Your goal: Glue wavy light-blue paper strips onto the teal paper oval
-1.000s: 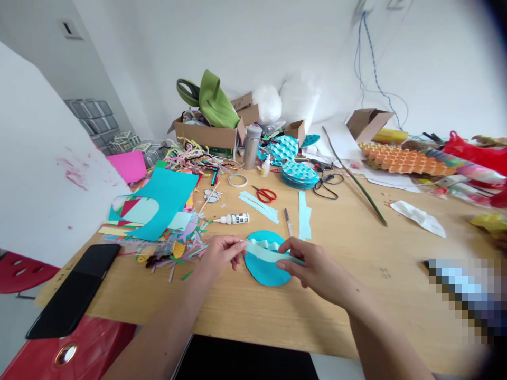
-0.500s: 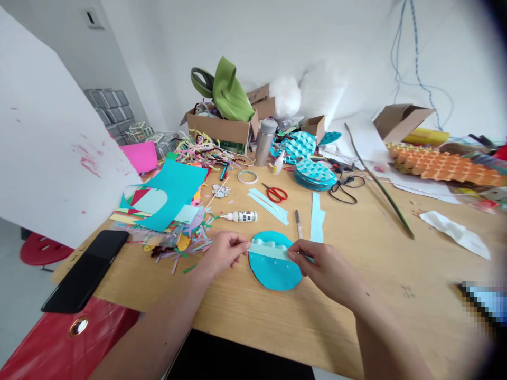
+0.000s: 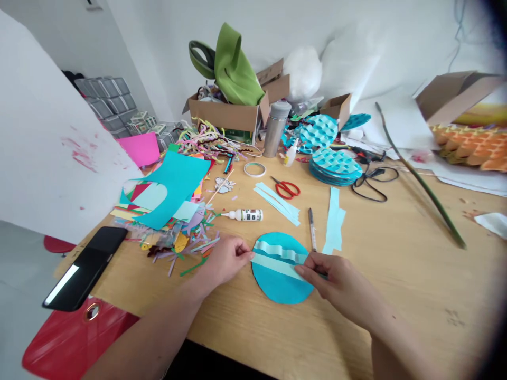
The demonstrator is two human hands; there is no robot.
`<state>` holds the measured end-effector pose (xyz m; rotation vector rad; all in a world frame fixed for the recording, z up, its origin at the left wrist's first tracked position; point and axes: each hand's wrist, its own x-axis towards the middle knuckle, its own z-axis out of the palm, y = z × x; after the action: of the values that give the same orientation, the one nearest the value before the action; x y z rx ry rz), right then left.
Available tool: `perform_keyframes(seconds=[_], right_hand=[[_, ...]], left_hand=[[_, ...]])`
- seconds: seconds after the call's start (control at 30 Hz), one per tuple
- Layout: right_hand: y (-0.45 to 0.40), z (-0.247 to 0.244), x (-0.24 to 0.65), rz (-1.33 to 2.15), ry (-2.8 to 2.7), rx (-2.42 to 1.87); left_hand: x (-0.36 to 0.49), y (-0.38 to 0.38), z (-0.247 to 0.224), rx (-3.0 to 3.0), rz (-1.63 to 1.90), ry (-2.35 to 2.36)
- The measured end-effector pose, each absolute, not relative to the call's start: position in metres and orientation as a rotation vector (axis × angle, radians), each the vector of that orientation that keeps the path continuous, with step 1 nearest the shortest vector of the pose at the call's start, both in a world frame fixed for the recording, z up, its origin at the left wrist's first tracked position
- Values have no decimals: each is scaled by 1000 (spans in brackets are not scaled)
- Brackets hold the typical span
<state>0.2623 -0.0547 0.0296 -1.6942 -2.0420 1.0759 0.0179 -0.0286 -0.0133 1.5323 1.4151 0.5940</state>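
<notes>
A pale blue paper strip (image 3: 277, 266) is stretched between my two hands, over a round turquoise disc (image 3: 277, 290) lying on the table. My left hand (image 3: 232, 258) pinches the strip's left end at the disc's edge. My right hand (image 3: 332, 274) pinches its other end over the disc's right side. Above the held strip, a wavy pale strip (image 3: 279, 250) runs across the disc in small humps. Whether the held strip touches the disc, I cannot tell. Beyond the disc lie a white glue bottle (image 3: 249, 215), a pen (image 3: 312, 229) and loose paper strips (image 3: 335, 221).
Red-handled scissors (image 3: 285, 189) and a tape roll (image 3: 254, 169) lie farther back. Decorated turquoise discs (image 3: 336, 168) are stacked at the back right, near a black cable (image 3: 370, 190). Paper scraps (image 3: 194, 248) and a black phone (image 3: 85, 269) occupy the left. A green stick (image 3: 423, 182) lies to the right.
The view has shifted to the right and slightly down. Both hands have brought the held strip nearer to me across the disc, so the wavy strip behind it shows more fully.
</notes>
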Motion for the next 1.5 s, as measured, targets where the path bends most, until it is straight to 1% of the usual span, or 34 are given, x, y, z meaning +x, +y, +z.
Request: perform_keyframes(seconds=[0.1,0.53,1.5], right_hand=[[-54,25,265,1071,-2032,-1680],[-51,18,264,1155,-1974,-1754],[-52,17,262,1104,-2047,-1751]], left_hand=[[20,-27,-11,1619,560,1433],[20,-23,-9,1652,428,1443],[28,-28,-8,1891,320,1552]])
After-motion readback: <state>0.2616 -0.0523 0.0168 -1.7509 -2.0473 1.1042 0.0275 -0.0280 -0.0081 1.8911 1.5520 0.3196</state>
